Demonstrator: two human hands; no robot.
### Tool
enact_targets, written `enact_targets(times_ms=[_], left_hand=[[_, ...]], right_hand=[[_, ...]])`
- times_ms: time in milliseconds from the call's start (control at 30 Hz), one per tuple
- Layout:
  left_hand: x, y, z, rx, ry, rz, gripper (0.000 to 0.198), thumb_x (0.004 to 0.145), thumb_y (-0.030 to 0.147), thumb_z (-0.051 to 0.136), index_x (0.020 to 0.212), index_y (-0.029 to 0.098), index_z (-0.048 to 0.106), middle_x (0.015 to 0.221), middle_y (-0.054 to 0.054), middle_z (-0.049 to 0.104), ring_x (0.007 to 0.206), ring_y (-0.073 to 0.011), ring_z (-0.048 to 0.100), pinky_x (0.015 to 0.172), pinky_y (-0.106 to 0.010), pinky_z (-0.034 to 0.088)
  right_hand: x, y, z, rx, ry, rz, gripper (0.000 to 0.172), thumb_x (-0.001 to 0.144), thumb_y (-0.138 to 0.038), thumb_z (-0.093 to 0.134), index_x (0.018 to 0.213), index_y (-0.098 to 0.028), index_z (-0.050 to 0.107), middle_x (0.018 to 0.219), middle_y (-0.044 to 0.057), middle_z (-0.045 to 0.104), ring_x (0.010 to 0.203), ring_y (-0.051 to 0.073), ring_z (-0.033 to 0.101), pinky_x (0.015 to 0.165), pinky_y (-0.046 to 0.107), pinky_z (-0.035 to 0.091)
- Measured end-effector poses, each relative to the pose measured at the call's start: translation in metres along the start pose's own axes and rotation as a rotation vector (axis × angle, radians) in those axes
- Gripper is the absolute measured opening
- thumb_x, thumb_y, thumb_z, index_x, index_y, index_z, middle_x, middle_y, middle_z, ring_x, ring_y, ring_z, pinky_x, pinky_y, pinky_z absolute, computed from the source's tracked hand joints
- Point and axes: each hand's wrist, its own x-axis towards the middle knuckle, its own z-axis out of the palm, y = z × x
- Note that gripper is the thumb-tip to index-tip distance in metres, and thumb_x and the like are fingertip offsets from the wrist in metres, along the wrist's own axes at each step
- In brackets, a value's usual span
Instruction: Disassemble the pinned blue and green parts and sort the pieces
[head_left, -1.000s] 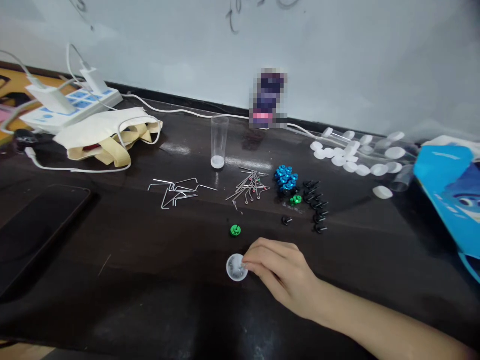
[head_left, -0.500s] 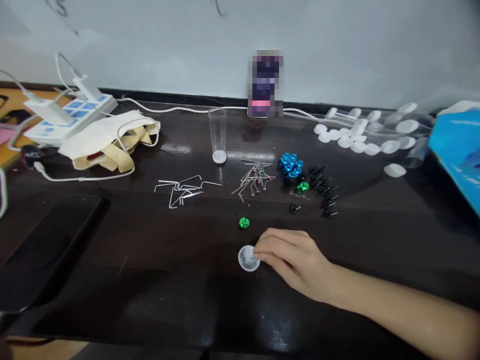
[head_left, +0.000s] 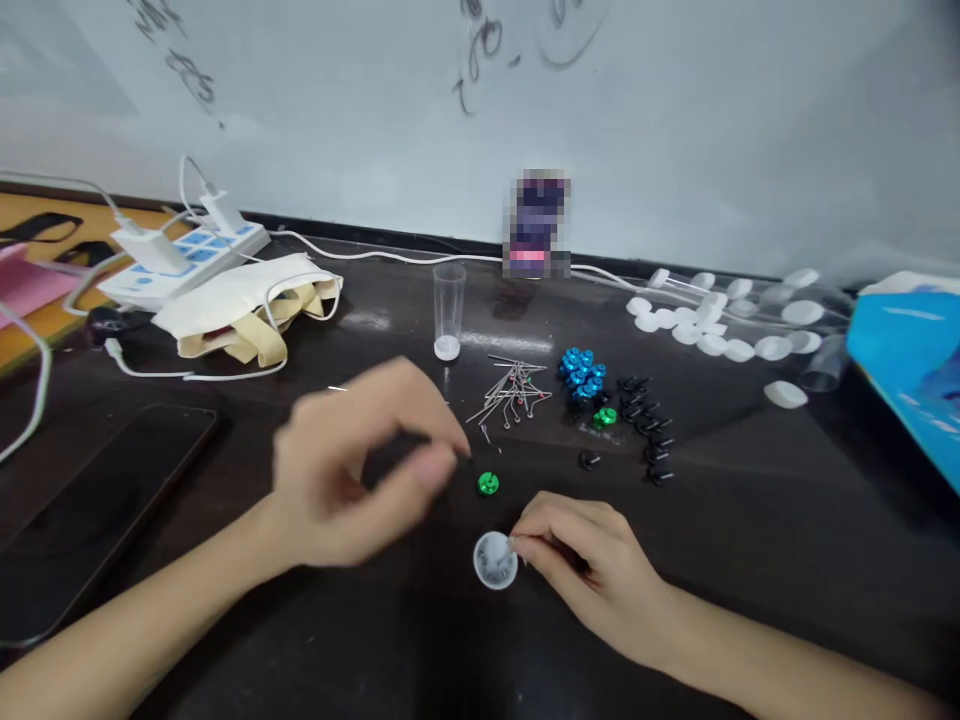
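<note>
My right hand [head_left: 581,570] is closed in a pinch at the right edge of a small round white cap [head_left: 486,541]. Tiny grey bits [head_left: 495,570] lie in the cap. A thin sliver seems to stick out from the fingertips, too small to name. My left hand [head_left: 367,465], a little blurred, hovers over the table with thumb and forefinger curved and slightly apart. Nothing can be made out between them. Just right of its fingertips sits a green slotted metal part [head_left: 488,484]. Beyond that lie thin metal pins with looped ends [head_left: 514,390].
Blue metal parts [head_left: 581,370], another green part [head_left: 604,418] and black stemmed pieces [head_left: 649,425] lie right of centre. A clear tube [head_left: 449,305] stands behind. White caps [head_left: 739,350] and a blue package [head_left: 907,350] are right; a phone [head_left: 112,510] and power strip [head_left: 142,285] left.
My left hand has come into view from the lower left and covers most of the bent metal rods. My right hand stays at the cap. The view has tilted up.
</note>
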Motion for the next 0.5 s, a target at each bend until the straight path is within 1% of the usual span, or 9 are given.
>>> enact_targets(times_ms=[67, 100, 167, 233, 267, 333, 433, 500], left_hand=[[-0.003, 0.0, 0.009, -0.06, -0.202, 0.063, 0.008, 0.084, 0.013, 0.053, 0.087, 0.012, 0.06, 0.068, -0.003, 0.062, 0.063, -0.0135, 0.055, 0.061, -0.029, 0.047], [-0.004, -0.001, 0.014, -0.066, -0.324, 0.057, 0.007, 0.084, 0.014, 0.054, 0.086, 0.013, 0.06, 0.067, -0.003, 0.062, 0.062, -0.0139, 0.054, 0.06, -0.029, 0.045], [-0.008, -0.002, 0.02, -0.026, -0.529, -0.008, 0.01, 0.085, 0.023, 0.056, 0.087, 0.015, 0.061, 0.066, -0.003, 0.062, 0.062, -0.0151, 0.053, 0.059, -0.029, 0.042], [-0.011, -0.004, 0.024, 0.013, -0.688, -0.042, 0.019, 0.085, 0.035, 0.059, 0.087, 0.016, 0.062, 0.067, -0.002, 0.062, 0.063, -0.0158, 0.053, 0.058, -0.029, 0.04], [-0.012, -0.005, 0.025, 0.036, -0.738, -0.045, 0.024, 0.084, 0.04, 0.06, 0.086, 0.017, 0.062, 0.067, -0.002, 0.062, 0.064, -0.0162, 0.053, 0.058, -0.029, 0.039], [-0.015, -0.006, 0.027, 0.092, -0.792, -0.033, 0.031, 0.081, 0.047, 0.061, 0.085, 0.016, 0.061, 0.068, -0.002, 0.062, 0.064, -0.017, 0.052, 0.057, -0.029, 0.038], [-0.019, -0.006, 0.031, 0.167, -0.835, -0.02, 0.033, 0.079, 0.048, 0.064, 0.085, 0.016, 0.058, 0.071, -0.002, 0.061, 0.067, -0.0181, 0.053, 0.056, -0.029, 0.036], [-0.021, -0.005, 0.033, 0.185, -0.848, -0.039, 0.033, 0.078, 0.046, 0.066, 0.086, 0.016, 0.056, 0.072, -0.002, 0.061, 0.068, -0.018, 0.054, 0.055, -0.029, 0.035]], right_hand=[[0.0, 0.0, -0.001, 0.016, 0.016, 0.041, 0.01, 0.091, -0.014, 0.052, 0.082, -0.017, 0.056, 0.07, -0.001, 0.055, 0.062, 0.01, 0.05, 0.057, 0.024, 0.038], [0.001, 0.001, -0.001, 0.021, 0.021, 0.051, 0.011, 0.091, -0.014, 0.052, 0.081, -0.017, 0.056, 0.07, -0.001, 0.054, 0.062, 0.009, 0.05, 0.057, 0.024, 0.038], [0.001, 0.001, -0.001, 0.03, 0.022, 0.045, 0.01, 0.091, -0.014, 0.053, 0.082, -0.017, 0.056, 0.07, -0.001, 0.055, 0.062, 0.009, 0.05, 0.057, 0.024, 0.038], [0.0, 0.001, -0.001, 0.039, 0.005, 0.008, 0.008, 0.09, -0.012, 0.053, 0.085, -0.017, 0.057, 0.073, -0.001, 0.056, 0.063, 0.009, 0.051, 0.057, 0.023, 0.039], [0.0, 0.001, -0.001, 0.04, -0.007, -0.015, 0.007, 0.09, -0.012, 0.053, 0.086, -0.016, 0.057, 0.074, 0.0, 0.057, 0.064, 0.009, 0.052, 0.058, 0.024, 0.039], [-0.002, 0.002, 0.0, 0.031, -0.027, -0.053, 0.007, 0.089, -0.01, 0.053, 0.088, -0.016, 0.058, 0.075, 0.001, 0.058, 0.065, 0.01, 0.052, 0.059, 0.024, 0.04], [-0.003, 0.003, 0.0, 0.007, -0.033, -0.078, 0.008, 0.09, -0.01, 0.052, 0.09, -0.016, 0.058, 0.076, 0.001, 0.058, 0.066, 0.011, 0.052, 0.06, 0.025, 0.041], [-0.003, 0.004, 0.001, 0.001, -0.035, -0.084, 0.009, 0.09, -0.01, 0.051, 0.091, -0.016, 0.058, 0.075, 0.001, 0.057, 0.065, 0.011, 0.052, 0.059, 0.026, 0.041]])
